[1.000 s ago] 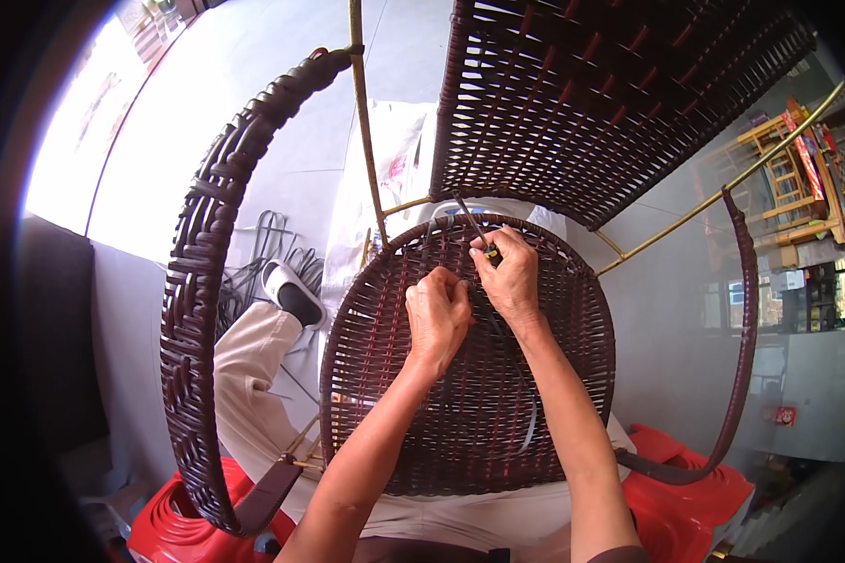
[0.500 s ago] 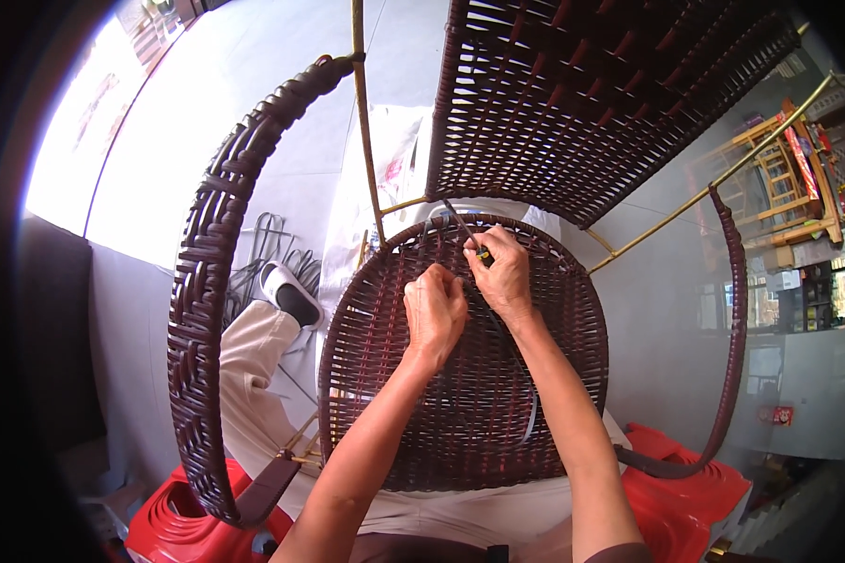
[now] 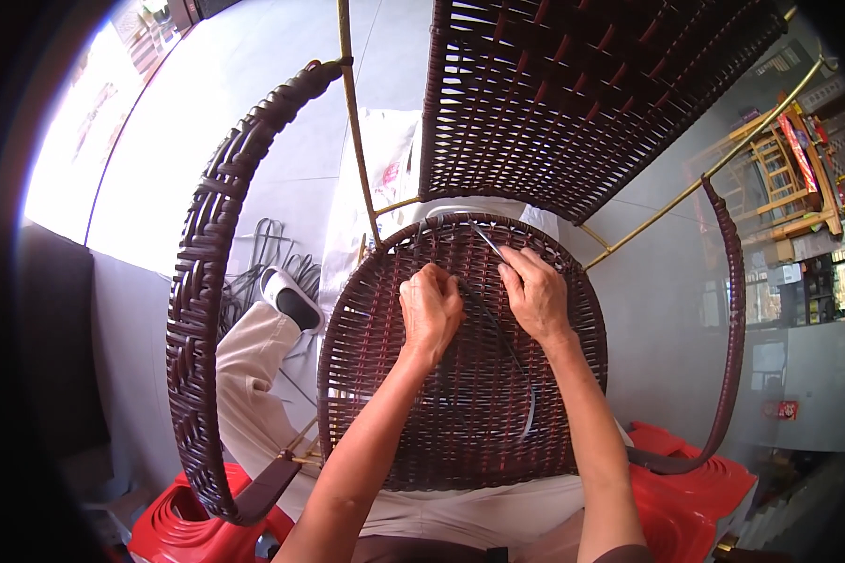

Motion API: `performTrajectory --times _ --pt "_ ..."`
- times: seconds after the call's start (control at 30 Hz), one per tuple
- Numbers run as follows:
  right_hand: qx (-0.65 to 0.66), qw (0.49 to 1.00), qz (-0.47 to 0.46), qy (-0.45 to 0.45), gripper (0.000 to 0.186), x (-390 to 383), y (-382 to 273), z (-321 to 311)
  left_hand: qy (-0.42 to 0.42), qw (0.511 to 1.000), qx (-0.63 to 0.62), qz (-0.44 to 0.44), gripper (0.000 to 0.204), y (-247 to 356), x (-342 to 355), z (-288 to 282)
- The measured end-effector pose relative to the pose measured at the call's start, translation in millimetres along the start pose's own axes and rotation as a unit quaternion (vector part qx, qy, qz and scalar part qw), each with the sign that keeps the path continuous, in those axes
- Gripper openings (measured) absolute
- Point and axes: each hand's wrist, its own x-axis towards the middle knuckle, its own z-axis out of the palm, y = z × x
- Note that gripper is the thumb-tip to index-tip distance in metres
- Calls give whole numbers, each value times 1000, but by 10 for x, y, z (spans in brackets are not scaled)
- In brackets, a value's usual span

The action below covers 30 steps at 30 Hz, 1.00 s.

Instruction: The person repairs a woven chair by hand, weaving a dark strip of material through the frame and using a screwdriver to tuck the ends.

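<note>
A round seat (image 3: 460,394) of dark brown woven rattan-like strips lies in front of me. Over its upper middle, my left hand (image 3: 430,308) is closed, its fingertips pinched on a dark weaving strip (image 3: 499,324). That strip curves down to the right across the seat, with a pale glint near its loose end. My right hand (image 3: 539,293), to the right, closes on a slim metal tool (image 3: 486,239); its shaft slants up and left to the seat's far rim. The tool's handle is hidden in the hand, so its exact kind is unclear.
Above the seat stands the woven backrest (image 3: 526,122). A wrapped armrest (image 3: 202,272) curves up at left, another (image 3: 734,310) at right, joined to gold-coloured metal rods (image 3: 357,131). Red plastic stools (image 3: 188,525) flank my legs. Loose grey strips (image 3: 265,246) lie by my foot.
My right hand has shifted right and a little down, and the tool's shaft has swung to the right with it. The left hand stays nearly in place. The view has shifted slightly.
</note>
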Motion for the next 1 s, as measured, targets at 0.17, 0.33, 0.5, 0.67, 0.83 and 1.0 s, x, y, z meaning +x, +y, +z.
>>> performTrajectory --times 0.17,0.33,0.5,0.67,0.83,1.0 --pt "-102 991 -39 -80 21 18 7 -175 10 1000 10 16 15 -19 -17 7" --pt "-133 987 -20 -89 17 39 -44 -203 -1 1000 2 -5 16 78 -25 -23" --pt "-151 982 -14 -112 12 109 -72 -189 15 999 15 25 16 -34 -5 19" --pt "-144 986 -20 -86 11 123 -168 -203 15 1000 3 10 16 -56 -5 29" --pt "-43 997 57 -40 16 116 -175 -115 8 1000 11 11 16 -11 -1 15" --pt "72 976 193 -64 20 110 -249 123 4 1000 2 -20 17 67 -8 -47"
